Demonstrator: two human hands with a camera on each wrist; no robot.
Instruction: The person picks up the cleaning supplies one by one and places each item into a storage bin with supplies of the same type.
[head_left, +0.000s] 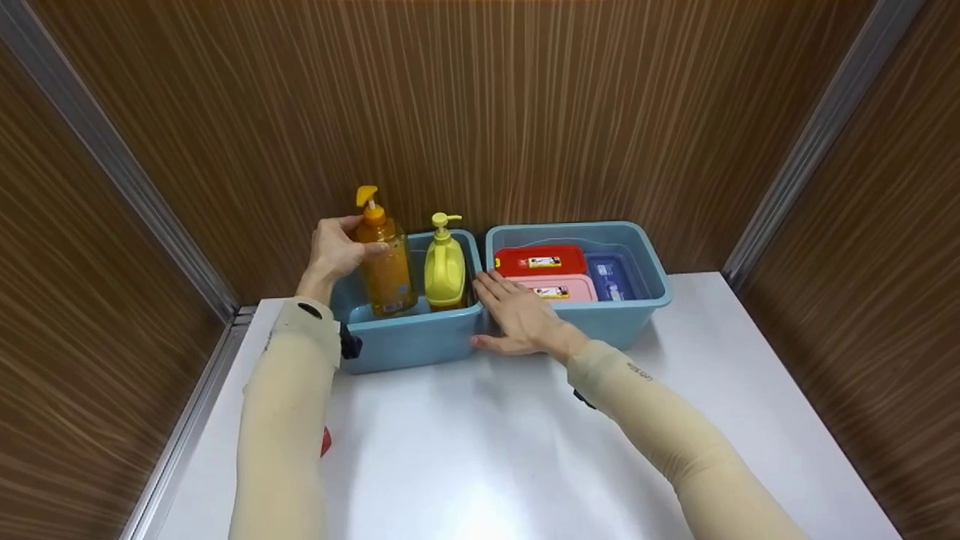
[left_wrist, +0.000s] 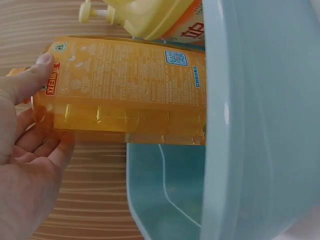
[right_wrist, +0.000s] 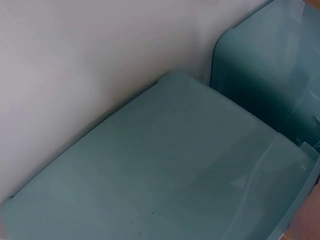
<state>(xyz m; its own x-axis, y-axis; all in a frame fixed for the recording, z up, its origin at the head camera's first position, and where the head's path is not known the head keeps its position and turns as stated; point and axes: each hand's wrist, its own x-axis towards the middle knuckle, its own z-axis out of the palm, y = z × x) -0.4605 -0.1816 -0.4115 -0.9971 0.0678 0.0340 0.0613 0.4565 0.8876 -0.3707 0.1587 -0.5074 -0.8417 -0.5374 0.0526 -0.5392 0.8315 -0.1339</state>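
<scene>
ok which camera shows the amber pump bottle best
The left wrist view: the amber pump bottle is large there, its fine print and QR code facing the camera. The head view shows it smaller, with its pump head clear; the right wrist view misses it.

Amber pump bottle (head_left: 391, 281), yellow pump bottle (head_left: 445, 274), 2 light-blue bins (head_left: 412, 345) (head_left: 600, 322)
The 3 boxes (head_left: 514, 262) (head_left: 582, 288) (head_left: 609, 281) are red, pink and dark blue; the sleeves (head_left: 289, 420) (head_left: 675, 427) are cream, the tabletop (head_left: 442, 427) is white, and the panel walls (head_left: 487, 112) are brown with thin paler stripes
</scene>
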